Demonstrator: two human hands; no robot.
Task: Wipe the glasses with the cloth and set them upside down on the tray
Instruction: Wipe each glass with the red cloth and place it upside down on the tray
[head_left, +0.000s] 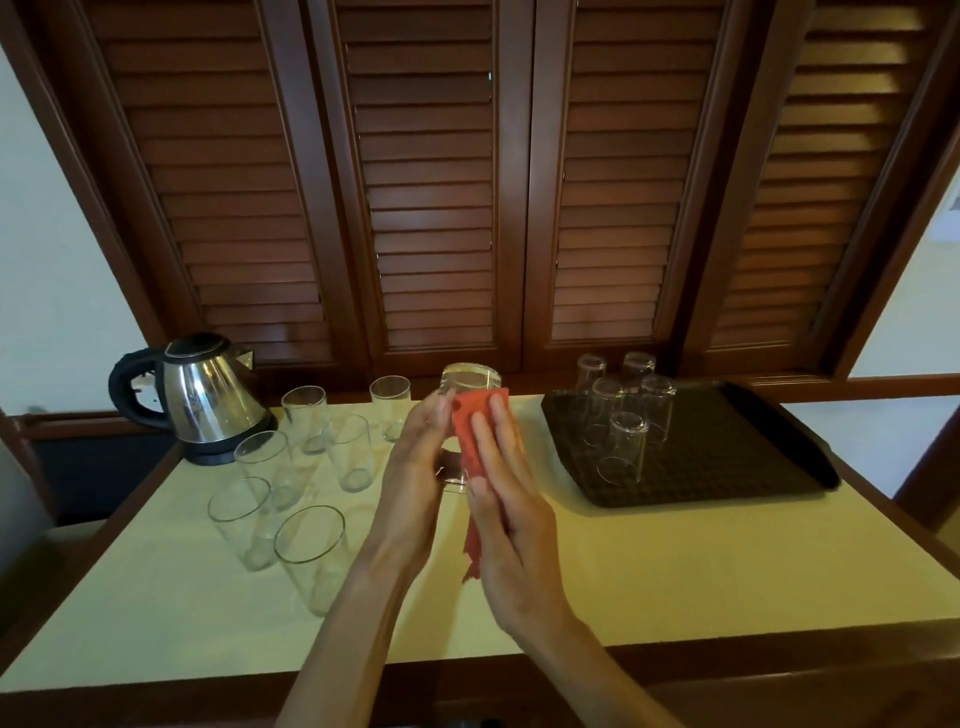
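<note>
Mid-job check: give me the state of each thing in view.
held glass: held in both hands, being wiped
cloth: pressed on it by right hand
left hand: holds glass
tray: five glasses upside down
table glasses: six upright
kettle: lid closed

pale yellow table top (597, 587) with dark wood edging. left side: steel electric kettle (208, 400) on its base, with six upright clear glasses (306, 551) in front of and beside it. right side: dark tray (727, 457) flat on the surface.
</note>
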